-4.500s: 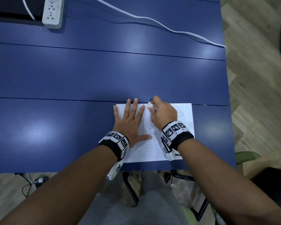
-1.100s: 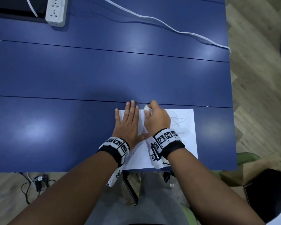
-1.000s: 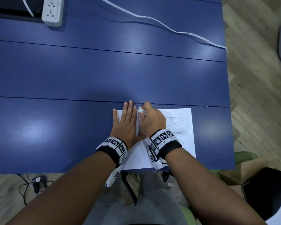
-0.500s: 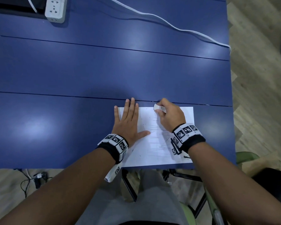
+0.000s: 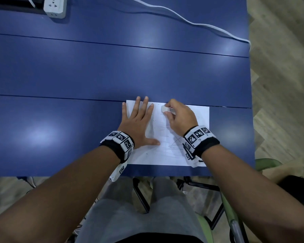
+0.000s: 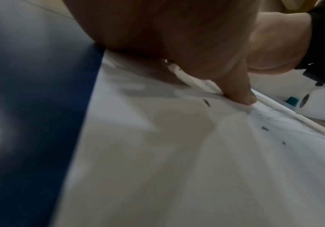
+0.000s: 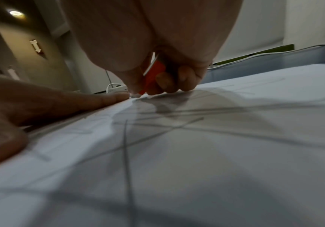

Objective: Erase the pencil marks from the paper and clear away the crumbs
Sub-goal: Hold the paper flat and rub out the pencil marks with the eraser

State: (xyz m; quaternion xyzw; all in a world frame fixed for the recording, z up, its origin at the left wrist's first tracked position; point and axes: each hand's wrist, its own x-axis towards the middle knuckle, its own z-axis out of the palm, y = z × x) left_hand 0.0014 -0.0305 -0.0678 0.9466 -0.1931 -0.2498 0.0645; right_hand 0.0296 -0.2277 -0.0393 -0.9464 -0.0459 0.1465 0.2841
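A: Paper [image 5: 167, 155] — white sheet, flat on blue counter [image 5: 77, 76], near the front edge, right of centre. Faint pencil marks [image 5: 172, 145] across the lower middle; crossing lines also plain in the right wrist view [image 7: 126, 153].

B: Left hand [image 5: 139, 123]?

A: Flat on the sheet's left part, palm down, fingers straight and spread, tips reaching the far edge. Thumb [image 5: 153, 142] stretched out sideways, pressing the sheet. Grip holding nothing, only pinning.

B: Right hand [image 5: 180, 118]?

A: Fingers curled, grip pinching an eraser [image 5: 168, 109]. White end poking out toward the left hand, barcode on its sleeve. From the right wrist view, sleeve orange-red [image 7: 153, 76], tip down on the sheet close to the far edge, just beside the left fingertips [image 7: 115, 96].

B: Crumbs [image 6: 206, 102]?

A: Small dark flecks scattered on the sheet, clearest in the left wrist view; a few tiny specks also seen from the head view. Count uncertain, picture blurred.

B: Anything else on the counter?

A: White power strip [image 5: 54, 5] at the far left corner, white cable [image 5: 191, 22] trailing across the far side to the right edge. Marker bands on both wrists. Wood-pattern floor [image 5: 279, 85] to the right.
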